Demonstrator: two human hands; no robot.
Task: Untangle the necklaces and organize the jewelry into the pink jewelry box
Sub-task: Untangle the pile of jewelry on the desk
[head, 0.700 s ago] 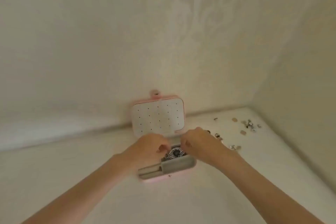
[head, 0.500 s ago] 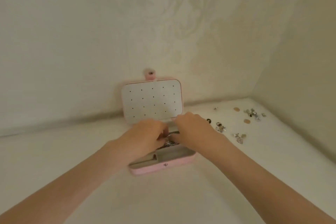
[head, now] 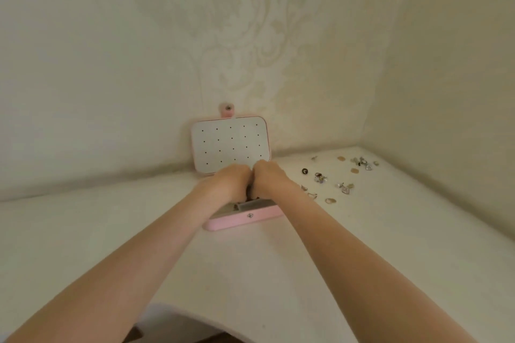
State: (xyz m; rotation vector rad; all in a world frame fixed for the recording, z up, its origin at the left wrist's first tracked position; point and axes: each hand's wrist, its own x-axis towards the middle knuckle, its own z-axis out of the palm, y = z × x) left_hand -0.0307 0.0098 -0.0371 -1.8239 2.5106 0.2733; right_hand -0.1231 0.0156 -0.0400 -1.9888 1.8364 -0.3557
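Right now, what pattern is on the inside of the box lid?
Off-white with rows of small dark dots on the lid; the head view shows it.

Text on pink jewelry box (head: 242,220): none readable.
Lid panel (head: 231,145): dots only, no lettering.
Loose jewelry (head: 331,178): no legible marks.

The pink jewelry box (head: 242,220) has a white lid (head: 230,145) dotted with black holes, against cream damask-patterned wallpaper (head: 237,36).
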